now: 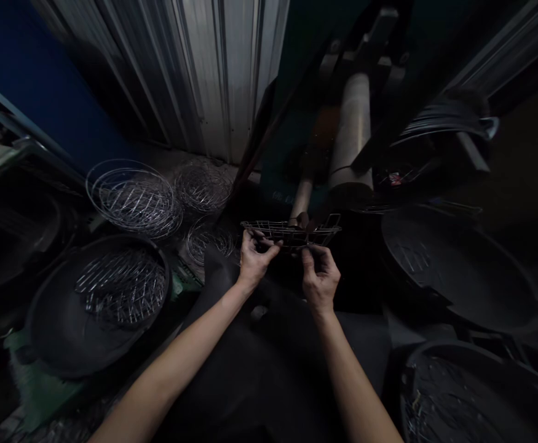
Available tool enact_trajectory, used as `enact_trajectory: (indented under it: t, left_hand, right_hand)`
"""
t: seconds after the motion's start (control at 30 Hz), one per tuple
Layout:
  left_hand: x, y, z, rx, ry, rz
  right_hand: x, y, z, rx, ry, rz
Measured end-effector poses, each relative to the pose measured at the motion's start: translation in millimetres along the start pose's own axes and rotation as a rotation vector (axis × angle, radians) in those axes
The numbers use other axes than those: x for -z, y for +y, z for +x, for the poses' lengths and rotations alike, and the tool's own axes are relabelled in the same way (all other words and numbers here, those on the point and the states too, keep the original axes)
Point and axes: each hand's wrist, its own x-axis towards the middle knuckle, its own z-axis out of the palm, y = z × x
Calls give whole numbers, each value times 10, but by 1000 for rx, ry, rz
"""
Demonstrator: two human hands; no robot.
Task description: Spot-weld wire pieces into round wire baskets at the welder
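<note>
**Basket held at the machine, two-hand grip**

Head view. I have the basket (291,231) in front of the body, at the lower end of the machine's rod (301,200), beside the cylinder (354,126). The left hand (253,257) holds its near left edge, fingers curled beneath, thumb angled inward. The right hand (321,280) holds the near edge right of centre, thumb and fingers narrow on the wire.

State of work: the basket shows a rim and crossing wires, so I judge its main form to be made. I cannot tell whether every joint is fixed, nor whether the rod touches it. Loose wirework (125,283) lies in the left pan (59,329), out of the hands; I cannot tell if it is finished.

Surface and room: no worktop shows under the basket, only shadow. The left pan sits on a green support (42,400). Wire rings (133,200) lie in heaps on the floor, near the ribbed wall (208,74). A blue panel (66,92) stands at left. Two pans, upper (485,280) and lower (476,375), flank the right side. Lighting is dim.
</note>
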Motion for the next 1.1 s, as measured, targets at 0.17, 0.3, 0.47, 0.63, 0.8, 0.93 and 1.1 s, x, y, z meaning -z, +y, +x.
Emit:
enact_trajectory:
  t: [0.17, 0.3, 0.47, 0.63, 0.8, 0.93, 1.1]
  left_hand:
    - [-2, 22, -8, 13, -5, -14]
    - [-6, 49, -46, 56, -7, -40]
    - [-12, 51, -79, 80, -3, -71]
    - [-17, 11, -55, 58, -10, -75]
    - [-4, -39, -17, 18, -32, -92]
    - [6, -55, 1, -8, -31, -69]
    - [3, -85, 23, -6, -35, -58]
  right_hand:
    - [8, -10, -5, -13, 1, -12]
    - [8, -35, -29, -70, 15, 28]
    - [14, -93, -33, -119, 37, 68]
    - [16, -80, -24, -77, 31, 25]
    - [-13, -34, -30, -56, 38, -22]
    - [-35, -3, -35, -26, 40, -19]
    - [-36, 13, -35, -6, 47, -9]
